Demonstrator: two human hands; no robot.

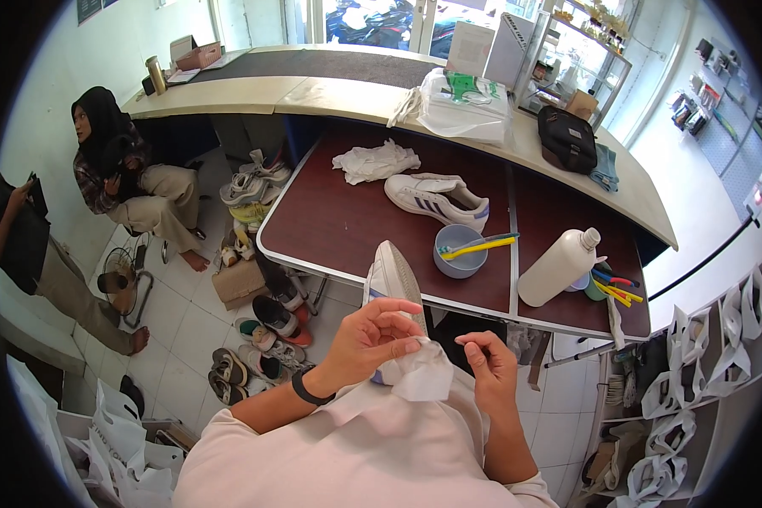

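Note:
My left hand [368, 347] grips a crumpled white tissue [423, 372] with curled fingers, over a white sneaker [384, 271] propped toe-up in front of me, partly hidden. My right hand [491, 372] is just to the right, fingers curled toward the thumb; what they hold, if anything, is unclear. On the dark red table [313, 216] are another white sneaker with dark stripes [427, 203], crumpled paper [372, 161], a bowl [457, 262] with brushes laid across it, a white bottle [550, 279] and colored brushes [618, 288] in cups.
A curved counter [313, 93] stands behind the table. At left, one person [135, 178] sits and another [34, 245] stands near a fan. Shoes [262, 339] cover part of the floor by the table. Shelves of white bags [686, 356] flank me on the right.

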